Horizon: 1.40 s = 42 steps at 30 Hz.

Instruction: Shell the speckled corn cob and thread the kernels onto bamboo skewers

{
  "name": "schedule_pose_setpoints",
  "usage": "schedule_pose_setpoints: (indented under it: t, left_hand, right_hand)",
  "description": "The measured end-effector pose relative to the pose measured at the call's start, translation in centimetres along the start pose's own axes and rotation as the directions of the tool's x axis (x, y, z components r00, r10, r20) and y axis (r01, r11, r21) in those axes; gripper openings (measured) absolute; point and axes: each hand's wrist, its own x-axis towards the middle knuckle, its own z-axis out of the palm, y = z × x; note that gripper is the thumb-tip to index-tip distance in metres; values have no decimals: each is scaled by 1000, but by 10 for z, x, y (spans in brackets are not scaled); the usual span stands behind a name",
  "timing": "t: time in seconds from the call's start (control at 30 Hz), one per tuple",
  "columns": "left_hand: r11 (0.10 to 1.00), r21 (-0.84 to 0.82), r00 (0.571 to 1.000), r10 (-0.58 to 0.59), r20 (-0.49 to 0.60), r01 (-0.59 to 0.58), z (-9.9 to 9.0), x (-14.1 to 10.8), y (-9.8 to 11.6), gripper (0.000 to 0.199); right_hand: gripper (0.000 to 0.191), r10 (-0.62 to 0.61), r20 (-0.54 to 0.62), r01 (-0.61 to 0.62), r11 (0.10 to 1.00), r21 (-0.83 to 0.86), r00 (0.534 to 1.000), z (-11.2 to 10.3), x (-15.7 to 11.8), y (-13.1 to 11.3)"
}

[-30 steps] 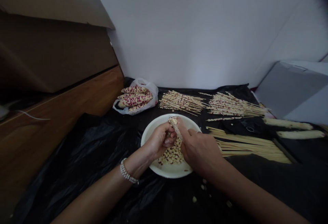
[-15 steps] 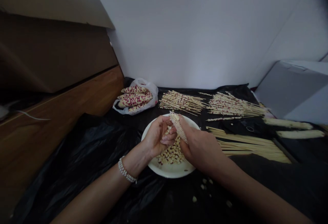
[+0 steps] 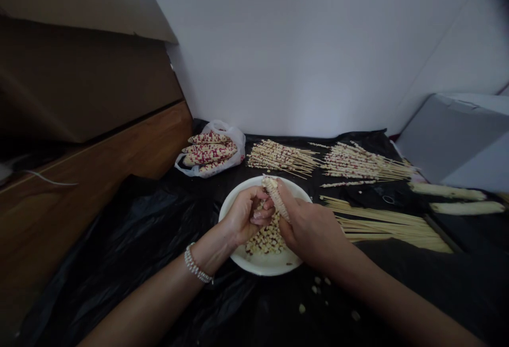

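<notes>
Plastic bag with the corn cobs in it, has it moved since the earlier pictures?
No. The plastic bag shows no visible shift in any direction against the white wall behind it.

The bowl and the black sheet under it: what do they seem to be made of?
The bowl: smooth, pale, slightly shiny; perhaps plastic or enamel. The black sheet: probably thin plastic film, from its crinkles and glossy highlights.
</notes>
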Motion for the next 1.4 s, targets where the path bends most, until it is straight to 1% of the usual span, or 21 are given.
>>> schedule_pose_setpoints:
  t: [0.07, 0.13, 0.23, 0.33, 0.4, 0.47, 0.57, 0.67, 0.77, 0.87, 0.97, 1.07, 1.2, 1.27, 1.33, 1.4]
  left_hand:
    - [1000, 2, 1000, 21, -10, -21, 2, 0, 2, 14]
    - [998, 32, 998, 46, -34, -45, 5, 0, 3, 21]
    - [992, 85, 993, 102, -66, -96, 9, 0, 4, 28]
    - [985, 106, 987, 145, -66, -138, 9, -1, 3, 27]
    - [983, 112, 987, 151, -54, -144, 8, -1, 3, 22]
    - [982, 124, 987, 150, -62, -142, 7, -2, 2, 18]
    - [967, 205, 978, 178, -111, -153, 5, -1, 0, 23]
    - [929, 325, 968, 224, -111, -177, 4, 1, -3, 28]
    - [891, 414, 957, 260, -129, -187, 5, 2, -6, 26]
    - [857, 478, 946, 291, -140, -192, 7, 3, -8, 24]
    - [850, 486, 942, 305, -136, -205, 8, 3, -10, 20]
    - [870, 448, 946, 293, -141, -203, 7, 3, -10, 10]
    - [900, 383, 965, 252, -68, -208, 5, 1, -8, 5]
    - [896, 397, 967, 246, -66, -200, 5, 1, -7, 16]
    - [866, 458, 957, 271, -98, -199, 6, 1, -8, 26]
    - [832, 515, 944, 308, -118, -207, 6, 3, -11, 27]
  right_hand:
    - [69, 4, -21, -5, 999, -38, 1000, 1, 0, 1]
    - [67, -8, -41, 7, 999, -33, 999, 1, 0, 3]
    - [64, -51, -58, 57, 992, 109, 997, 0, 0, 7]
    - [64, -79, -65, 94, 957, 274, 995, -5, 0, 10]
    - [64, -81, -56, 94, 942, 321, 995, -7, 1, 11]
    - [65, -81, -46, 92, 941, 325, 996, -9, 1, 11]
    - [65, -62, -54, 74, 963, 259, 997, -8, 0, 8]
    - [65, -27, -62, 35, 991, 130, 998, -5, -2, 4]
    - [65, -5, -48, 5, 1000, -7, 999, -3, -3, 0]
    - [67, -5, -41, 1, 996, -90, 999, -1, -3, -3]
    - [68, -17, -41, 13, 994, -105, 999, 0, -3, -3]
    - [69, -20, -23, 18, 996, -87, 1000, -1, -4, -3]
    - [68, 9, -27, -12, 996, -91, 1000, -4, -4, -2]
    - [68, 20, -16, -21, 994, -105, 1000, -5, -4, -3]
    - [68, 22, 3, -21, 991, -129, 1000, -4, -4, -4]
    - [67, 23, 13, -21, 987, -157, 1000, -4, -4, -5]
